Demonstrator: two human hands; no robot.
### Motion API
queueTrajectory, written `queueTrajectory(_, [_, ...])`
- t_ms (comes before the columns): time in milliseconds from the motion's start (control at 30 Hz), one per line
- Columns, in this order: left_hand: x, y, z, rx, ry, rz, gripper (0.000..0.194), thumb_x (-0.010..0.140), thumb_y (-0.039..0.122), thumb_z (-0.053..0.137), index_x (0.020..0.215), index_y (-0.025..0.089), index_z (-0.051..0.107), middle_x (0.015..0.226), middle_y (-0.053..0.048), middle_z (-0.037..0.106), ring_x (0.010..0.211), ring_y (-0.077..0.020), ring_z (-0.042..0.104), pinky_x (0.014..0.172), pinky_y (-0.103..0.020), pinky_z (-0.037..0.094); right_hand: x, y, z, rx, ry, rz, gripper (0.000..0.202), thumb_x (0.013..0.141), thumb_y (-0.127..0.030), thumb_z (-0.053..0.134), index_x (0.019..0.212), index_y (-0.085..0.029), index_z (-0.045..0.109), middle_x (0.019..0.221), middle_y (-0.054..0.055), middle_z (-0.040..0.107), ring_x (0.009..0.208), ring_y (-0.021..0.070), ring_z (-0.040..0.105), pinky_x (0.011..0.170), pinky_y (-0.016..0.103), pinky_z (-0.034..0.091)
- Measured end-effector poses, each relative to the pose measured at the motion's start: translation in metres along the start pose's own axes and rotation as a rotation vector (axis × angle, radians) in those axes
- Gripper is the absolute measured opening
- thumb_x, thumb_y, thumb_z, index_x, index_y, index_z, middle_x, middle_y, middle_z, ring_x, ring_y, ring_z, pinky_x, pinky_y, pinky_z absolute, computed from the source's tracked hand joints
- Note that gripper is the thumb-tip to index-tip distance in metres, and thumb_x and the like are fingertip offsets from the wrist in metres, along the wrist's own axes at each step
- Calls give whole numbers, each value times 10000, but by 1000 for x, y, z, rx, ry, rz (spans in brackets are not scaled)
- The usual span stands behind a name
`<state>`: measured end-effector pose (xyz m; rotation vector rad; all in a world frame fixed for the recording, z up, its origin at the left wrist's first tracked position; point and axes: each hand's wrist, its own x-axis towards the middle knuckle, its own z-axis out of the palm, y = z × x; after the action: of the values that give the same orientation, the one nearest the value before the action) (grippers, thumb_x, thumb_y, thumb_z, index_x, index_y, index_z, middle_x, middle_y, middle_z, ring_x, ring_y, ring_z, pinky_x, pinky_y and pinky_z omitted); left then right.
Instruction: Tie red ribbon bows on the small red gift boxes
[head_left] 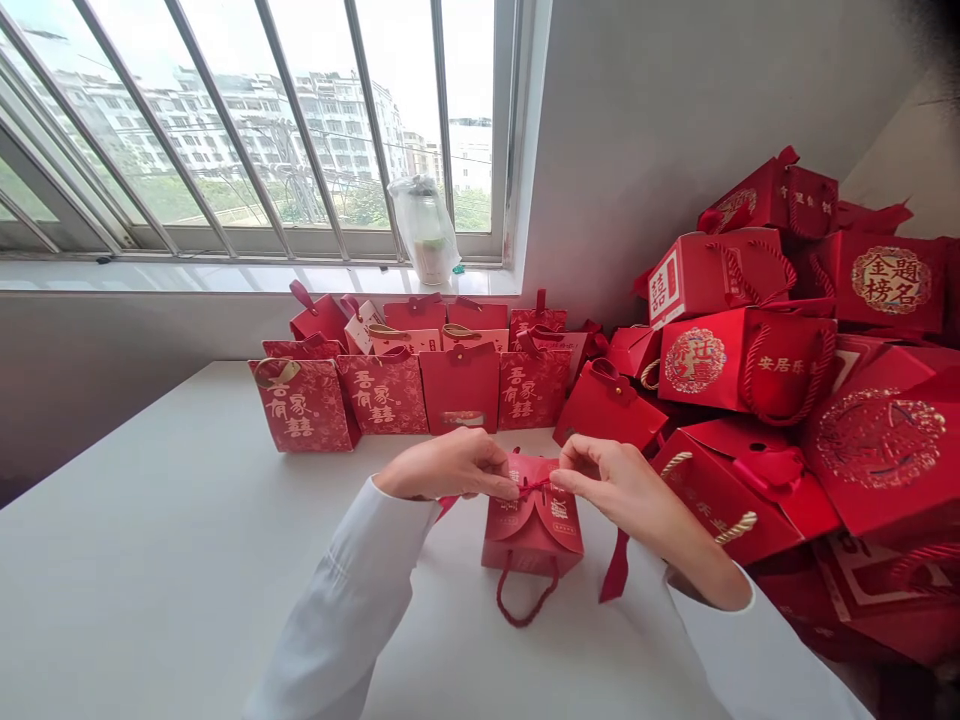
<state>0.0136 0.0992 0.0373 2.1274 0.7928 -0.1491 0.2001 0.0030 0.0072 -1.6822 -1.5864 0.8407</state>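
A small red gift box [531,545] with gold writing and curved top flaps stands on the white table, its red rope handle [525,622] drooping over the near side. Across its top runs a dark red ribbon [616,568], crossed at the middle, with one tail dangling to the right and another behind my left wrist. My left hand [457,465] pinches the ribbon at the left of the crossing. On the right side of it, my right hand [611,480] is closed on the ribbon between thumb and fingers.
Red gift bags [386,392] stand in rows behind the box. Large red boxes [742,360] are piled at the right, close to my right forearm. A plastic-wrapped cup [427,235] sits on the windowsill [300,280] below the barred window. The white table [150,560] extends to the left.
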Motion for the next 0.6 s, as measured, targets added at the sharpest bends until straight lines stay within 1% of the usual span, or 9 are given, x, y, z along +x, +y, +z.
queueTrajectory(133, [0, -2, -1, 12, -10, 16, 299, 747, 415, 572, 592, 166, 514, 516, 44, 398, 486, -78, 319, 437, -222, 208, 0, -2, 2, 20, 12, 7, 172, 784, -261, 513, 631, -203, 458, 622, -32, 547, 568, 119, 492, 512, 230, 367])
queueTrajectory(300, [2, -4, -1, 32, -44, -2, 270, 711, 411, 605, 620, 163, 553, 531, 38, 460, 499, -82, 384, 438, -200, 263, -4, -1, 3, 84, 33, 10, 97, 758, -230, 528, 699, -212, 453, 634, -52, 532, 555, 108, 464, 488, 215, 349])
queueTrajectory(433, [4, -5, 0, 82, -46, -3, 274, 716, 413, 594, 621, 157, 567, 526, 37, 453, 486, -79, 365, 428, -203, 241, -6, 0, 4, 7, -11, 0, 79, 731, -173, 514, 710, -214, 450, 582, -60, 521, 552, 116, 459, 492, 218, 336])
queueTrajectory(500, [4, -4, 2, 117, -16, 31, 274, 720, 396, 595, 602, 155, 541, 533, 39, 443, 493, -76, 354, 432, -205, 230, -6, 0, 5, -49, -26, -5, 72, 732, -156, 502, 725, -215, 461, 572, -59, 530, 551, 123, 469, 500, 225, 330])
queueTrajectory(600, [3, -1, 4, 177, 67, 149, 262, 721, 333, 614, 580, 156, 481, 557, 49, 437, 514, -69, 331, 453, -205, 223, -7, -1, 5, -91, -29, -26, 76, 742, -143, 485, 741, -218, 472, 588, -56, 537, 562, 128, 474, 513, 231, 326])
